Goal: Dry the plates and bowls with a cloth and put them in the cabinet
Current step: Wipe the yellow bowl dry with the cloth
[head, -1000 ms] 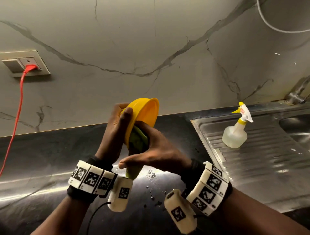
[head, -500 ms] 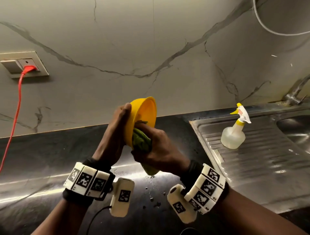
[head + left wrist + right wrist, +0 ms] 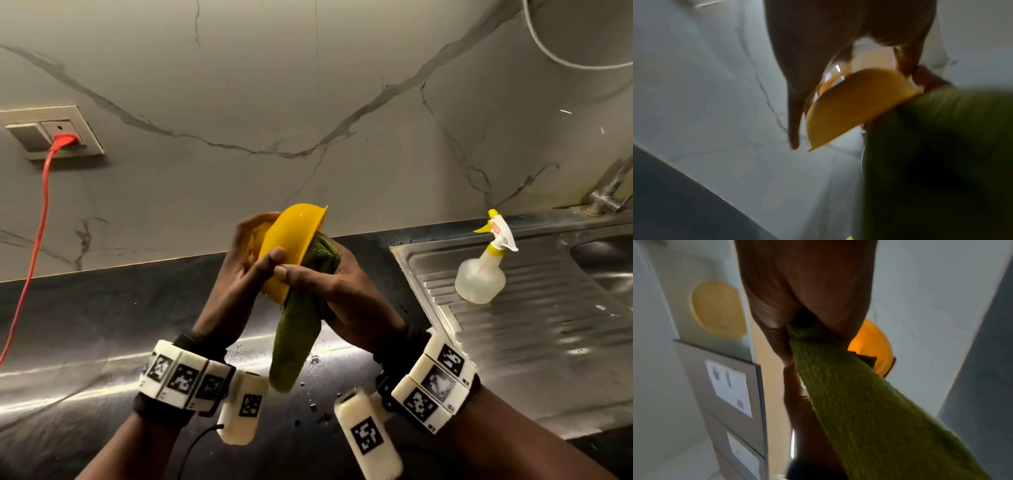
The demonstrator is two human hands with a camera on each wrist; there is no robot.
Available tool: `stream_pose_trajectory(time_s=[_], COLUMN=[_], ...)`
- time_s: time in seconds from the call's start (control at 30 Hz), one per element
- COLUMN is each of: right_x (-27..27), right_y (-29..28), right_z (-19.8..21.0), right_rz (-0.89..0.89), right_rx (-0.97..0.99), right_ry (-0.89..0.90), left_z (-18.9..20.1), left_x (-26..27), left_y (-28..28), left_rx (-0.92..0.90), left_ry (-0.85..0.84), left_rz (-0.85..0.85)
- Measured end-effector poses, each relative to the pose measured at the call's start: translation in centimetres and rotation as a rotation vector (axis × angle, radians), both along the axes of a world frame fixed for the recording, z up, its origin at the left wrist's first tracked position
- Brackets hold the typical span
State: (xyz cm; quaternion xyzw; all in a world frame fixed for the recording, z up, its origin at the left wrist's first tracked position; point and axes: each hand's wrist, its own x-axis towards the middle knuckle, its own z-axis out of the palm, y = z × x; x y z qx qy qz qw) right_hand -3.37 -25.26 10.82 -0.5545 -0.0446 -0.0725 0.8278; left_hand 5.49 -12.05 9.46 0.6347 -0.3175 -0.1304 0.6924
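A yellow bowl (image 3: 291, 240) is held on its side above the dark counter, its mouth turned to the right. My left hand (image 3: 246, 260) grips it from the left, thumb on the outer wall and fingers behind the base. My right hand (image 3: 322, 277) grips a green cloth (image 3: 298, 329) and presses it into the bowl's mouth; the cloth's tail hangs down between my wrists. The left wrist view shows the bowl (image 3: 851, 104) against the cloth (image 3: 937, 162). In the right wrist view the cloth (image 3: 859, 402) runs from my fist toward the bowl (image 3: 873, 345).
A clear spray bottle (image 3: 483, 270) with a yellow-white nozzle stands on the steel drainboard (image 3: 534, 329) at right, beside the sink and tap (image 3: 606, 195). A red cable (image 3: 34, 240) hangs from a wall socket at left. Water drops lie on the black counter (image 3: 85, 325).
The bowl has turned in my hands, its mouth now facing more to the right and down. My right hand has shifted its hold and more cloth hangs below.
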Motion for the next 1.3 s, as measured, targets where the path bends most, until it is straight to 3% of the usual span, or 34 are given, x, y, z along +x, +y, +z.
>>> stream_pose_trajectory(time_s=[0.07,0.17,0.33,0.47,0.67,0.8,0.93,1.0,1.13,1.3], right_x=[0.0,-0.2,-0.8,-0.6,0.0,-0.5,-0.9,-1.0,-0.9,-0.7], right_y=[0.3,1.0,0.6,0.0,-0.2,0.8,0.8,0.3,-0.9,-0.7], right_z=[0.1,-0.1,1.2,1.0,0.5,-0.1,0.4,0.7,0.8,0.7], right_rz=[-0.012,0.007,0.114,0.109,-0.075,-0.054,-0.070,-0.046,0.009,-0.044], right_rx=[-0.151,-0.226,0.036,0.254,-0.137,-0.167,-0.090,0.040,0.291,0.265], right_ry=[-0.039,-0.014,0.026,0.120,0.071,0.058,0.106,0.182,0.350,0.284], left_z=[0.7,1.3,0.3,-0.3,1.0,0.9,0.2,-0.4,-0.7,-0.1], left_x=[0.5,0.5,0.1,0.1,1.1,0.3,-0.2,-0.4,-0.3,0.3], left_y=[0.1,-0.3,-0.1,0.4,0.0,-1.0,-1.1,-0.9,-0.3,-0.2], left_rx=[-0.004,0.020,-0.004,-0.014,0.039,0.070,0.062,0.049,0.078,0.072], left_ry=[0.176,0.212,0.050,0.113,0.289,0.351,0.159,0.121,0.154,0.233], left_rz=[-0.060,-0.038,0.025,-0.092,-0.163,-0.111,-0.026,-0.044,-0.135,-0.219])
